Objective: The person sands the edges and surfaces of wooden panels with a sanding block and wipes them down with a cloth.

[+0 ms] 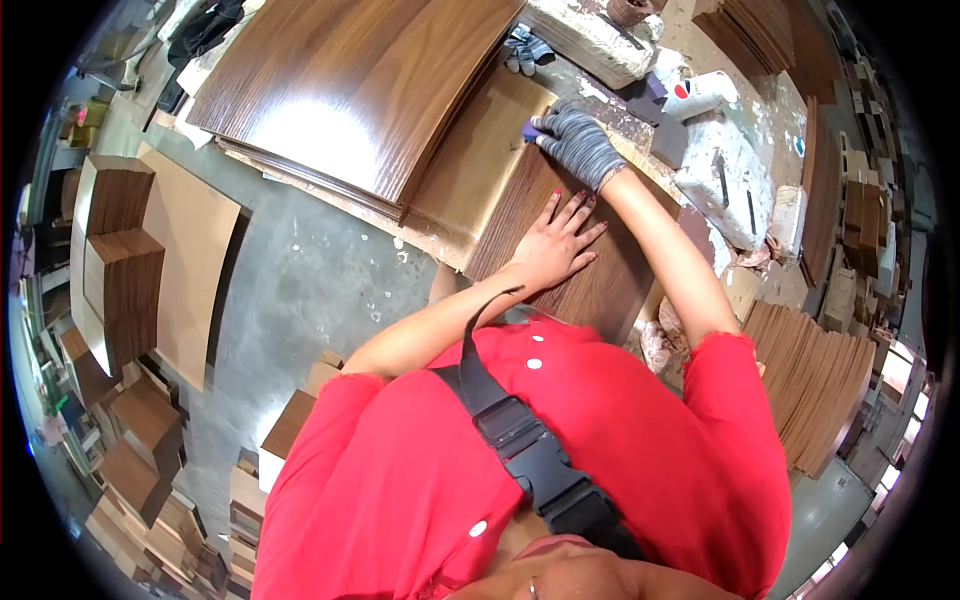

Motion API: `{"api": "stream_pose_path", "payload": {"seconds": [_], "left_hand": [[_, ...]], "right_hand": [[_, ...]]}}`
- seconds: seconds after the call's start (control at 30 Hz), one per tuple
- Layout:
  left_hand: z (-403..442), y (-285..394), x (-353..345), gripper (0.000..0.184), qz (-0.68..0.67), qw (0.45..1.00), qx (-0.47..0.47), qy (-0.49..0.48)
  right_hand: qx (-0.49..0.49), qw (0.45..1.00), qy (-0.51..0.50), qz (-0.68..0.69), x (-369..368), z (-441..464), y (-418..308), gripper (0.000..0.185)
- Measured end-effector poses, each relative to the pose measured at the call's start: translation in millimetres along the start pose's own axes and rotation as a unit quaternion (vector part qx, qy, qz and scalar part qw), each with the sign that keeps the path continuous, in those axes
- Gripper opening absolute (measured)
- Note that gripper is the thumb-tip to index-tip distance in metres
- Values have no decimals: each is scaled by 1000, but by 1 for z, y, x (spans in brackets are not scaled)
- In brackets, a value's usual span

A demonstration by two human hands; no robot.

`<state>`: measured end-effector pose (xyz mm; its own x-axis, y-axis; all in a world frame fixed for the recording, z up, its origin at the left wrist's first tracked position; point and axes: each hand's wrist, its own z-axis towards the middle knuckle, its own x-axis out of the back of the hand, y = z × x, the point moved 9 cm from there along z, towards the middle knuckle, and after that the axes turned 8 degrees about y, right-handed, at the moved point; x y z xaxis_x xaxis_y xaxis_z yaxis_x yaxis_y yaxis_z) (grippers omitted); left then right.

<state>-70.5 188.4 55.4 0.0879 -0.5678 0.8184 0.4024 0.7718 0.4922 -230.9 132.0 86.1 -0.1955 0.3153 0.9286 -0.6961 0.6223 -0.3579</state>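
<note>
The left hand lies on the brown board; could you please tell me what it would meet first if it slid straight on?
The left hand would probably meet the gloved right hand near its wrist, though that wrist's height above the board is unclear.

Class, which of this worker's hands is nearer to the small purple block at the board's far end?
Right. The gloved right hand holds the purple block; the bare left hand lies spread on the board, apart from the block.

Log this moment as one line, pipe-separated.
Left hand: bare, spread on brown board | Right hand: gloved, gripping purple block near board's edge
</note>
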Motion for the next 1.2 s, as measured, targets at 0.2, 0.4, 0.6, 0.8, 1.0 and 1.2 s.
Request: {"api": "stream_pose_path", "payload": {"seconds": [0.2, 0.4, 0.6, 0.8, 1.0, 1.2], "left_hand": [[0, -1, -1, 57, 1, 1000, -3, 4], [2, -1, 2, 56, -13, 1000, 2, 2], [5, 1, 3, 54, -22, 1000, 3, -18], [7, 3, 4, 53, -12, 1000, 6, -27], [10, 8, 5, 54, 6, 1000, -5, -28], [10, 12, 1, 55, 26, 999, -6, -41]], "right_hand": [[-3, 998, 41, -44, 13, 34, 45, 35], [-206, 970, 57, 114, 7, 35, 109, 47], [-259, 958, 54, 113, -15, 16, 106, 51], [-267, 948, 119, 126, 2, -42, 140, 48], [-362, 922, 113, 81, 29, -118, 178, 45], [-395, 909, 128, 23, 56, -191, 215, 45]]}}
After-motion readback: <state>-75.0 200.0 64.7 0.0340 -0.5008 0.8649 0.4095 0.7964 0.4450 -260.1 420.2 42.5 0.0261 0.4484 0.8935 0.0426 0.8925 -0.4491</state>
